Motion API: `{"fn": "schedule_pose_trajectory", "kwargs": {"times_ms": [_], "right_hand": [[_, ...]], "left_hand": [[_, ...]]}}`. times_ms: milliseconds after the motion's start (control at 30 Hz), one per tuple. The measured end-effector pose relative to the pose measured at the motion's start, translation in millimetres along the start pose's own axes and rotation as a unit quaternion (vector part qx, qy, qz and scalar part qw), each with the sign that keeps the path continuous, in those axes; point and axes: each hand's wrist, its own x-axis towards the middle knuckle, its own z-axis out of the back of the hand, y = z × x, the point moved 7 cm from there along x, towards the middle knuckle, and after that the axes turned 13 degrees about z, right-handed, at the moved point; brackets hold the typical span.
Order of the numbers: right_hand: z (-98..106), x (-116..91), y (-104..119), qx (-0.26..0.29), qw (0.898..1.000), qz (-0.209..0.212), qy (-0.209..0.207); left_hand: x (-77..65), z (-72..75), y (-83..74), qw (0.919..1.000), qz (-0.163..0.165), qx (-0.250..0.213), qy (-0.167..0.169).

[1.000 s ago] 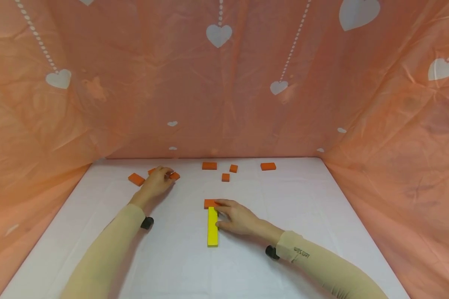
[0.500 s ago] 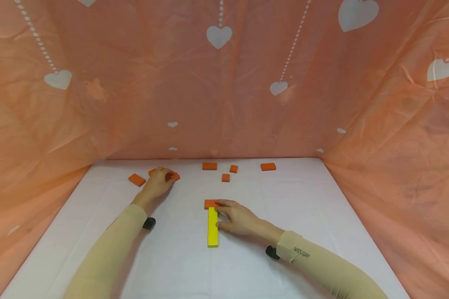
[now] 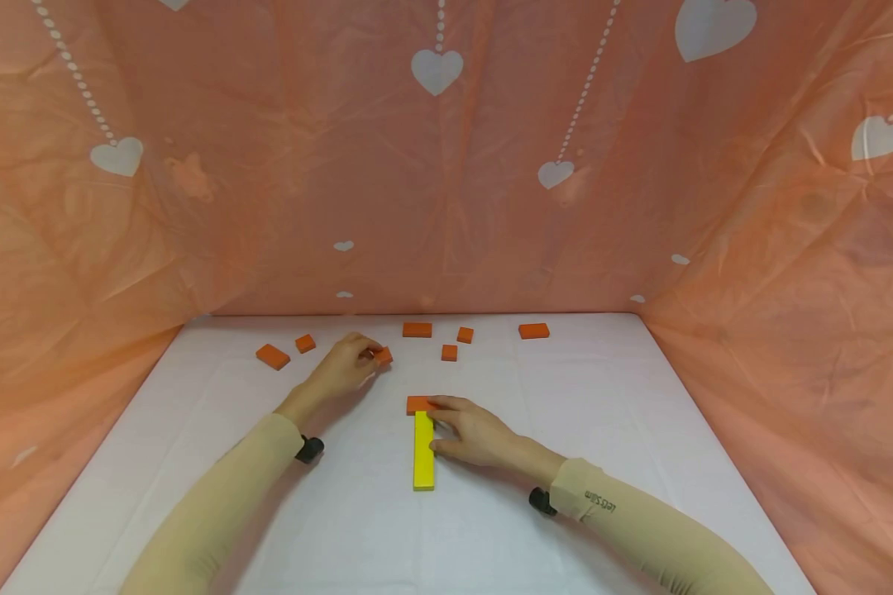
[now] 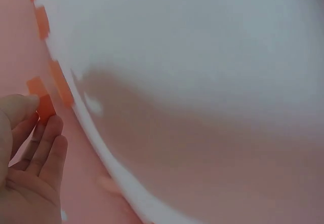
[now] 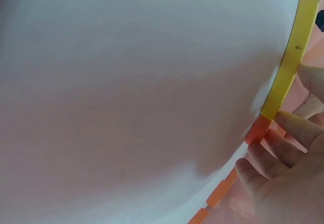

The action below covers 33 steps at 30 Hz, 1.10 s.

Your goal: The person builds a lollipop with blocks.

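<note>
My left hand [image 3: 342, 364] pinches a small orange block [image 3: 384, 356] between thumb and fingers. In the left wrist view the thumb lies on one side of this held block [image 4: 43, 100]. A long yellow bar [image 3: 423, 454] lies lengthwise in the middle of the white table, with an orange rectangular block [image 3: 417, 404] set across its far end. My right hand [image 3: 479, 434] rests beside them, its fairly straight fingertips touching the bar and the crosswise block. The right wrist view shows a seam across the yellow bar [image 5: 291, 57]. Fingers hide the crosswise block's right part.
An orange rectangle [image 3: 272, 357] and a small orange block [image 3: 305, 343] lie at the back left. Toward the back middle are another rectangle [image 3: 417, 330] and two small blocks [image 3: 450, 353]. One more rectangle [image 3: 533, 331] sits back right. Orange heart-patterned cloth [image 3: 446, 207] encloses the table.
The left hand has moved right with the small orange block pinched in it, uncovering the small block at the back left. The right hand, yellow bar and crosswise block have stayed put.
</note>
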Motion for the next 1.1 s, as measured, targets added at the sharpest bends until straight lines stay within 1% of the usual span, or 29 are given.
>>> {"fn": "schedule_pose_trajectory", "kwargs": {"times_ms": [233,367,467,567,767,1100], "right_hand": [[0.6,0.0,-0.3,0.002,1.0,0.004,-0.002],[0.5,0.3,-0.7,0.004,1.0,0.009,-0.001],[0.4,0.3,-1.1,0.01,1.0,0.014,-0.001],[0.4,0.2,-1.4,0.01,1.0,0.019,-0.003],[0.9,0.0,-1.1,0.007,1.0,0.021,-0.004],[1.0,0.6,-0.4,0.001,1.0,0.025,-0.005]], "left_hand": [[-2.9,-16.0,-23.1,0.9982,-0.05,0.014,0.032],[-4.3,-27.5,-30.7,0.9966,-0.058,0.028,0.053],[-4.4,-36.1,-32.6,0.9949,-0.061,0.042,0.068],[-5.8,-41.5,-33.7,0.9929,-0.069,0.056,0.079],[-7.8,-45.8,-36.0,0.991,-0.077,0.061,0.091],[-6.2,-46.9,-36.9,0.9894,-0.087,0.071,0.092]]}}
